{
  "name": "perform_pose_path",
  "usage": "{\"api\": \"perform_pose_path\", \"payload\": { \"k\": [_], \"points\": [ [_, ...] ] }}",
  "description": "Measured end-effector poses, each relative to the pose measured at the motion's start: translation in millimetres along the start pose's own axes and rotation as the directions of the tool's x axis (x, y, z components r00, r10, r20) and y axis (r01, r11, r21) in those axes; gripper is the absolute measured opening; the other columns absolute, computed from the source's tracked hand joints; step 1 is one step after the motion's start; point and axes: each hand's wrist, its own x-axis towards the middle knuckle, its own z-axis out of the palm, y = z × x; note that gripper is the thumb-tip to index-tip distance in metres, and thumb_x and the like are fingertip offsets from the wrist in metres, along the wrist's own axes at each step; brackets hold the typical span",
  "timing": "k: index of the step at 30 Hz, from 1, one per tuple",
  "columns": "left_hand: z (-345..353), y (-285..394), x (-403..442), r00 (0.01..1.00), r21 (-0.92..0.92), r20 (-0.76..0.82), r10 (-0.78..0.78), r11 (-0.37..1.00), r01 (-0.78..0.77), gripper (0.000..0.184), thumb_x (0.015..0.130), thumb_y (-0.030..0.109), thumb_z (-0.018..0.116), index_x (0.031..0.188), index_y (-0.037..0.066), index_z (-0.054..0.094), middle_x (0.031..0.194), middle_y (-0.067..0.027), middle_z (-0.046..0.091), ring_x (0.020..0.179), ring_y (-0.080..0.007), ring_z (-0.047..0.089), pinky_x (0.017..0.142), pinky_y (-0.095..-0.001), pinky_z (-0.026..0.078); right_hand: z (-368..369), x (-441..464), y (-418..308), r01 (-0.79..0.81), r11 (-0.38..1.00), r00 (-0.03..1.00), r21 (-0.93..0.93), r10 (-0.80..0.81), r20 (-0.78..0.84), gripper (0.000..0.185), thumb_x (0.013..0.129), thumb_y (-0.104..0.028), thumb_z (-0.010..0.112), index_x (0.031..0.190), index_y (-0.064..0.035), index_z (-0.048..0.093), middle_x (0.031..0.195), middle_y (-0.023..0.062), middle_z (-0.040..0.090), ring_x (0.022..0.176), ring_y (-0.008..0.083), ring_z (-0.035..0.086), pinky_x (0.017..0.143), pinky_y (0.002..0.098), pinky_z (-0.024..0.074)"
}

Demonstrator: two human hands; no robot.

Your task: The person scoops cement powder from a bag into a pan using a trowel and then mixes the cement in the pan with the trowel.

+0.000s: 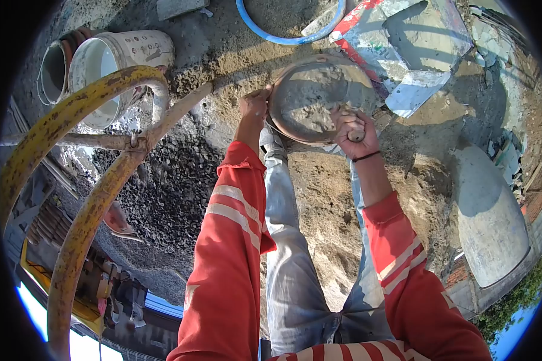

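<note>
You are finding no word here that is reading clearly. White letters [356, 13] are running along the red band of the bag [397, 75], but they are showing too small and skewed for you to make out. Faint green marks [377, 46] are sitting beside them, also illegible. Dark print [146, 48] is marking the bucket [158, 59], again showing only blurred shapes.
</note>
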Motion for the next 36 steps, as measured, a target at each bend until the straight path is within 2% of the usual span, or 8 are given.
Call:
{"api": "perform_pose_path", "payload": {
  "k": [3, 7, 8, 9, 10, 14, 33, 36],
  "points": [
    [-1, -6, -2, 1.000, -0.005, 0.001, 0.000, 1.000, 0.000, 0.026, 0.085, 0.038, 0.073, 0.091, 0.013, 0.074, 0.063, 0.0028, 0.059, 0.048, -0.0093, 0.047, 0.045, -0.0274, 0.035, 14, -51, 21, -0.009, 0.998, 1.000, -0.061, 0.009, -0.005, 0.027, 0.087, -0.008, 0.055, 0.110, 0.0049, 0.047, 0.071, 0.0077, 0.054, 0.051, 0.0136, 0.052, 0.045, 0.0269, 0.0455],
    [-1, -3, 1, 1.000, -0.006, 0.007, 0.011, 1.000, -0.011, 0.028, 0.084, 0.039, 0.074, 0.092, 0.012, 0.074, 0.062, 0.0031, 0.059, 0.047, -0.0092, 0.047, 0.045, -0.0273, 0.035, 20, -90, 38, -0.010, 0.749, 0.966, -0.662, -0.163, -0.199, 0.030, 0.087, -0.011, 0.055, 0.111, 0.0040, 0.046, 0.072, 0.0072, 0.053, 0.052, 0.0121, 0.052, 0.046, 0.0259, 0.0455],
    [-1, -5, 2, 1.000, -0.048, 0.011, 0.009, 0.999, -0.009, 0.028, 0.085, 0.038, 0.073, 0.093, 0.011, 0.074, 0.061, 0.0031, 0.059, 0.047, -0.0090, 0.047, 0.045, -0.0265, 0.035, 4, -87, 36, -0.150, 0.094, 0.880, -0.984, -0.441, -0.176, 0.033, 0.086, -0.013, 0.057, 0.111, 0.0042, 0.046, 0.077, 0.0129, 0.058, 0.057, 0.0199, 0.058, 0.049, 0.0323, 0.0484],
    [-1, -5, 0, 1.000, -0.050, 0.012, 0.005, 0.999, -0.005, 0.028, 0.085, 0.038, 0.073, 0.093, 0.011, 0.074, 0.061, 0.0031, 0.059, 0.047, -0.0090, 0.047, 0.045, -0.0265, 0.035, -1, -85, 38, -0.388, -0.561, 0.793, -0.731, -0.608, 0.045, 0.036, 0.084, -0.015, 0.059, 0.111, 0.0044, 0.045, 0.082, 0.0186, 0.062, 0.063, 0.0277, 0.064, 0.053, 0.0387, 0.0513],
    [-2, -4, -1, 1.000, -0.043, 0.021, 0.009, 0.999, -0.009, 0.028, 0.085, 0.037, 0.073, 0.094, 0.011, 0.074, 0.061, 0.0031, 0.059, 0.047, -0.0088, 0.047, 0.044, -0.0265, 0.035, -4, -78, 42, -0.475, -0.720, 0.748, -0.506, -0.633, 0.199, 0.045, 0.080, -0.017, 0.066, 0.111, 0.0064, 0.045, 0.093, 0.0279, 0.064, 0.081, 0.0417, 0.066, 0.065, 0.0472, 0.0543],
    [0, -5, -1, 1.000, -0.045, 0.018, 0.016, 0.999, -0.015, 0.026, 0.086, 0.037, 0.072, 0.093, 0.012, 0.074, 0.061, 0.0035, 0.058, 0.047, -0.0081, 0.046, 0.045, -0.0268, 0.035, -46, -46, 8, -0.622, -0.772, 0.752, -0.135, -0.636, 0.175, 0.044, 0.078, -0.010, 0.068, 0.108, 0.0077, 0.042, 0.081, 0.0269, 0.065, 0.078, 0.0415, 0.066, 0.065, 0.0475, 0.0538],
    [5, -11, 6, 0.997, -0.018, -0.055, 0.061, 0.998, -0.062, 0.025, 0.087, 0.035, 0.072, 0.090, 0.010, 0.074, 0.058, 0.0033, 0.056, 0.043, -0.0068, 0.043, 0.040, -0.0250, 0.032, 6, -91, -8, -0.540, -0.794, 0.840, 0.279, -0.530, 0.117, 0.042, 0.086, -0.018, 0.060, 0.119, 0.0045, 0.049, 0.075, 0.0203, 0.066, 0.071, 0.0354, 0.068, 0.061, 0.0432, 0.0558],
    [7, -16, 8, 0.986, -0.024, -0.108, 0.128, 0.991, -0.132, 0.031, 0.082, 0.031, 0.077, 0.093, 0.002, 0.075, 0.070, -0.0036, 0.065, 0.057, -0.0104, 0.053, 0.053, -0.0291, 0.043, 41, -111, 7, -0.454, -0.866, 0.886, 0.212, -0.413, 0.210, 0.039, 0.088, -0.024, 0.061, 0.115, 0.0023, 0.055, 0.073, 0.0192, 0.066, 0.070, 0.0348, 0.068, 0.060, 0.0431, 0.0550]
  ]
}}
